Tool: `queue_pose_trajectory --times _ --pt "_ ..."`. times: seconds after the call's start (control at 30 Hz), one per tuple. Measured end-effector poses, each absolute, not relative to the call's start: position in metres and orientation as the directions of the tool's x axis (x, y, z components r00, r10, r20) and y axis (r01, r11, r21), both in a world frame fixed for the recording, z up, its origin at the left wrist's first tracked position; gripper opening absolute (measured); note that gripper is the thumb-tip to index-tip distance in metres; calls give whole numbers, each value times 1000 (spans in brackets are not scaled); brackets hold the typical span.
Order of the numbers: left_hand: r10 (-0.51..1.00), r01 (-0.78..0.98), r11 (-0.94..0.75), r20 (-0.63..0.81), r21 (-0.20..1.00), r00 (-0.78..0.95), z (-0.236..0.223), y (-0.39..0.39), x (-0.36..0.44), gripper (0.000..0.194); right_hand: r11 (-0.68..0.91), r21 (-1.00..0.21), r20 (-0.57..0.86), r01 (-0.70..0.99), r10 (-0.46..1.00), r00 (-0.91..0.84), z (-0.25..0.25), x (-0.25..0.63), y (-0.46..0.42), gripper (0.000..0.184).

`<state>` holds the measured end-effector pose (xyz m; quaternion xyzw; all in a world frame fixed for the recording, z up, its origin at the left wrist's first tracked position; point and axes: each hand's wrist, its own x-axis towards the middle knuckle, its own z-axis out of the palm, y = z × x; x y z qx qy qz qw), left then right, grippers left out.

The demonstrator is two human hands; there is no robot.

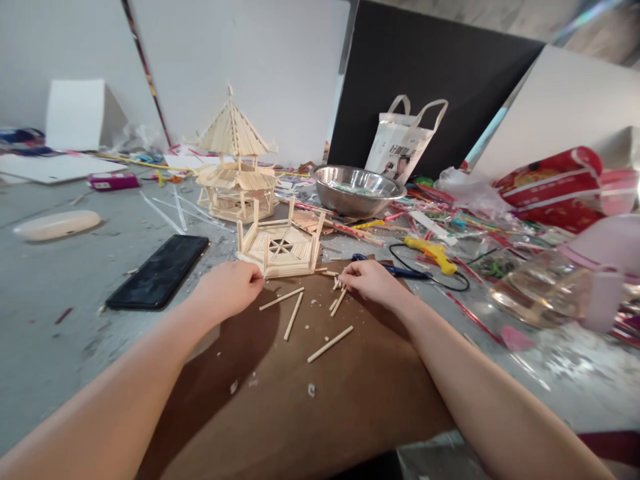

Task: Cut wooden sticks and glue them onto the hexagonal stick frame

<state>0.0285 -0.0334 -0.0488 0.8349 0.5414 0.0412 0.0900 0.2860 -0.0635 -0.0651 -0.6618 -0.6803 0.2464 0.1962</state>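
My left hand (231, 285) is curled closed beside the near left corner of a hexagonal wooden-stick frame (287, 267) with upright posts. Whatever its fingers may hold is hidden. My right hand (370, 280) is pinched at the upper end of a short wooden stick (339, 302), among several small stick pieces. Between my hands, loose sticks lie on a brown board (300, 413), one of them a longer stick (330, 344) close to me. Behind the frame stands a tiered stick pavilion (235, 160) with a pointed roof.
A black phone (159, 272) and a white oval object (57, 225) lie on the left. Toward the back are a steel bowl (357, 190) and a white bag (400, 147). On the right are a yellow glue gun (431, 255), a clear jug (540, 287) and scattered coloured strips.
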Motion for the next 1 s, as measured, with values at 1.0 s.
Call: queue_pose_trajectory --times 1.0 --pt "918 405 -51 -117 913 379 -52 -52 50 36 202 -640 61 741 975 -213 -47 275 -73 12"
